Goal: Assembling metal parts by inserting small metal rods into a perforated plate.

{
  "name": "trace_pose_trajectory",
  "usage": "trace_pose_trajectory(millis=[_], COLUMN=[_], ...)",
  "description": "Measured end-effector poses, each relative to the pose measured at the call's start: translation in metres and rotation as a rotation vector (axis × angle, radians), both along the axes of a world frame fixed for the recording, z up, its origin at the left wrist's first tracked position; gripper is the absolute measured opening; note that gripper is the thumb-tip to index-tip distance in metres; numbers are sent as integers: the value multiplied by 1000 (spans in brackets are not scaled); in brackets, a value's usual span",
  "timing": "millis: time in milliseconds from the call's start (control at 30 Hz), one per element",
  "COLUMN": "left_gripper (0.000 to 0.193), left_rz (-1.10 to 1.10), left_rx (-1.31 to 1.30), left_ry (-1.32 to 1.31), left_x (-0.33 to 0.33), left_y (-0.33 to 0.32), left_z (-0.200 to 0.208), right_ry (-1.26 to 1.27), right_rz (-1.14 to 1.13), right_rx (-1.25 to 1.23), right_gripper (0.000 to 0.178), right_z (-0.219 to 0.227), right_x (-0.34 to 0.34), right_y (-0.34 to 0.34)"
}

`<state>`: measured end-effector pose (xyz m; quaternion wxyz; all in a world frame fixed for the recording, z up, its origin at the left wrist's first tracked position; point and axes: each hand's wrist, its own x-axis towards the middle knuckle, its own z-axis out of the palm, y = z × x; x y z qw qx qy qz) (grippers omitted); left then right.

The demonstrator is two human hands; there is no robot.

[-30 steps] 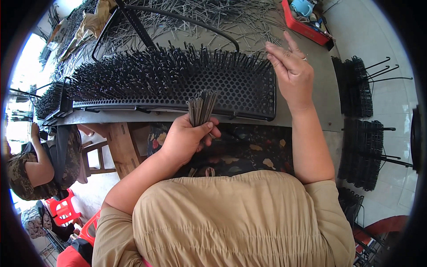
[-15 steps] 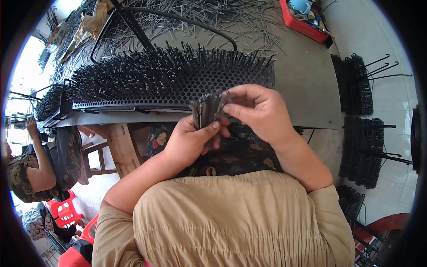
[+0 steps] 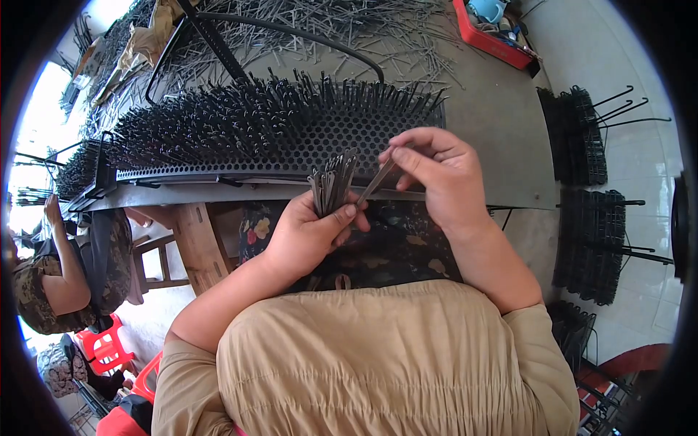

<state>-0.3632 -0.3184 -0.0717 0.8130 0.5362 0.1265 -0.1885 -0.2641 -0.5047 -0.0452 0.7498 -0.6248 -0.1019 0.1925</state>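
Observation:
Closed around a bundle of thin dark metal strips (image 3: 331, 185), my left hand (image 3: 302, 236) keeps them roughly upright with their looped ends up. My right hand (image 3: 451, 171), to the right of it, pinches one or more slender metal strips (image 3: 376, 182) between thumb and fingers. These slant down toward the left fingertips; whether they touch them I cannot tell. Just beyond both hands lies a black perforated rack (image 3: 305, 154). Many dark rods with small hooked or looped tips (image 3: 211, 120) stand in its holes, densest on the left.
Loose metal strips (image 3: 320, 36) lie heaped across the table's far side. A red tray (image 3: 494, 49) of small items sits at far right. Racks of black pieces (image 3: 590, 236) line the right. A person's arm (image 3: 65, 251) shows at left, near a wooden stool (image 3: 198, 243) and red chairs (image 3: 105, 349).
My right hand has moved slightly right, away from the bundle, with the pinched strips now separated from it. My left hand stays nearly still.

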Motion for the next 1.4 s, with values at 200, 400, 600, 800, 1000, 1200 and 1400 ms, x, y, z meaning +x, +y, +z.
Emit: trace_pose_trajectory(millis=[200,400,600,800,1000,1200,1400], left_gripper=[9,8,8,8,8,9,10], left_rz=[6,46,48,53,55,52,32], left_rx=[19,31,36,48,34,19,-24], left_ry=[64,121,129,140,124,91,27], left_x=[1,3,3,4,4,3,0], left_y=[-1,-4,-3,-4,-4,-4,-6], left_z=[-6,-5,-7,-7,-8,-6,0], right_ry=[-292,-1064,-1104,-1132,-1387,-1027,-140], right_rz=[-301,-563,-472,-515,-461,-412,57], right_rx=[-2,-306,-503,-490,-696,-616,-227], right_gripper=[20,22,26,22,16,17,16], right_z=[11,-15,-18,-20,-11,-4,2], right_x=[38,66,67,71,66,21,-6], right_y=[-28,-31,-27,-28,-30,-14,-2])
